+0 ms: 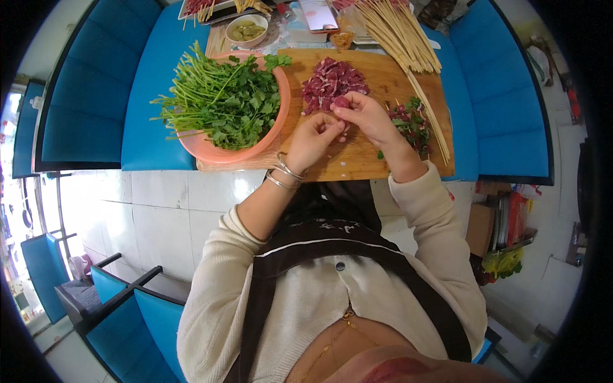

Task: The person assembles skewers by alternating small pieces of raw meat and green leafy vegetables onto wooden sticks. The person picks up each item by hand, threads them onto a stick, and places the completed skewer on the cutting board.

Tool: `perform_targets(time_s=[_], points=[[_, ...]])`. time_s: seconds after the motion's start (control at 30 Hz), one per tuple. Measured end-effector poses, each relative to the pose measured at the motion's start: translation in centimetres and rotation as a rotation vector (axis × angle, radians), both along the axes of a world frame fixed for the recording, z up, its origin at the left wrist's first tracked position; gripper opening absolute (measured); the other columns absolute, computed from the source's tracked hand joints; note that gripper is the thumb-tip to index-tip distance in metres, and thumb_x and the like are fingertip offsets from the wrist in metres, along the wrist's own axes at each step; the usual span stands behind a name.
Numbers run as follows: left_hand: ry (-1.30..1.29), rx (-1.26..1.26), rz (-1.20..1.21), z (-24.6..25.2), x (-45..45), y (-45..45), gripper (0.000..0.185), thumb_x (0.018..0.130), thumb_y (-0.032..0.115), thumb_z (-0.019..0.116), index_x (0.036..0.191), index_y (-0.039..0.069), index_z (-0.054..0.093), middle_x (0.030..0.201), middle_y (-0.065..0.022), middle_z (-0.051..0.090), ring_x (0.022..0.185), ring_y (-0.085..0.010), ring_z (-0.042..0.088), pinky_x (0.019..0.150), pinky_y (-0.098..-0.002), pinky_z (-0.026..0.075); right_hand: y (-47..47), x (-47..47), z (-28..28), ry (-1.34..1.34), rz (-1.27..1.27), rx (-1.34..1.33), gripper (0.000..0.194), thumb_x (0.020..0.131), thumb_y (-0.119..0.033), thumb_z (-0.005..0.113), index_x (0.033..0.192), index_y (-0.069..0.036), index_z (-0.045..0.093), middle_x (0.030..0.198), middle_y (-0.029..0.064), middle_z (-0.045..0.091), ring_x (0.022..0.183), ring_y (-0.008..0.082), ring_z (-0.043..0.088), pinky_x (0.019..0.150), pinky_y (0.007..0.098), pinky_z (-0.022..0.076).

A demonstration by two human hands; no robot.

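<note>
Over the wooden cutting board (pixel 383 79), my right hand (pixel 368 116) pinches a small piece of raw red meat (pixel 341 101) between thumb and fingers. My left hand (pixel 311 139), with metal bangles on its wrist, is close below and left of it, fingertips drawn together. What lies between the left fingers is too small to make out. Just beyond both hands is a heap of cut raw meat (pixel 333 81). Right of my right hand, partly hidden by the forearm, lies a pile of meat pieces with green leaves (pixel 413 125).
A pink plastic basin (pixel 283 103) heaped with cilantro (pixel 230 98) stands left, overlapping the board. Bamboo skewers (pixel 400 36) lie bundled at the back right, some reaching along the board's right side. Behind are a bowl of green pickled peppers (pixel 247 31) and a phone (pixel 318 15).
</note>
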State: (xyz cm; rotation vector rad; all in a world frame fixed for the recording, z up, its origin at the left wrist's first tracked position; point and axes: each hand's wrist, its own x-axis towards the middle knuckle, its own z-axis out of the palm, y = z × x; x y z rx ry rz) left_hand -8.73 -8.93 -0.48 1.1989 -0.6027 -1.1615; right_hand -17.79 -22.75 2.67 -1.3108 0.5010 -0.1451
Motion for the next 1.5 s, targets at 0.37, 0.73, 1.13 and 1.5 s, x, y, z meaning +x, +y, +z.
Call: perform_targets(time_s=[0.37,0.73,1.13,1.5], points=[[-0.001,-0.123,0.34,-0.1,1.3,3.3,0.006,0.088,0.004,0.049,0.082,0.003,0.048,0.077,-0.0066,0.061,0.067,-0.0115,0.059,0.06,-0.0218,0.047,0.6,1.8,-0.5,-0.239,-0.014,0.302,0.014,0.088,-0.002,0.049,0.1,-0.002,0.056,0.096,0.0042,0.057,0.085,0.0111,0.053,0.073,0.023,0.0438],[0.114,-0.213,0.446,0.4,2.1,4.7,0.004,0.086,-0.001,0.048,0.084,0.001,0.046,0.078,-0.008,0.061,0.068,-0.0117,0.058,0.064,-0.0236,0.048,0.7,3.2,0.0,-0.192,0.006,-0.04,0.01,0.088,-0.001,0.045,0.094,-0.006,0.052,0.094,0.0038,0.056,0.081,0.0126,0.055,0.072,0.0258,0.0454],[0.257,-0.039,0.214,1.4,2.8,5.6,0.018,0.094,0.018,0.046,0.1,0.001,0.052,0.076,-0.0059,0.059,0.067,-0.0133,0.057,0.064,-0.0255,0.048,1.1,4.3,1.1,-0.396,0.087,0.175,0.018,0.085,0.002,0.034,0.087,-0.001,0.052,0.095,0.0143,0.058,0.093,0.0214,0.054,0.087,0.034,0.0408],[0.229,-0.143,0.434,1.7,6.2,9.0,0.022,0.098,0.017,0.038,0.11,0.001,0.047,0.087,-0.0102,0.063,0.078,-0.0154,0.062,0.071,-0.0258,0.05,4.5,15.0,3.6,-0.443,0.375,-1.151,0.013,0.08,-0.01,0.052,0.087,-0.005,0.061,0.082,0.0091,0.063,0.081,0.0278,0.059,0.069,0.0385,0.0454]])
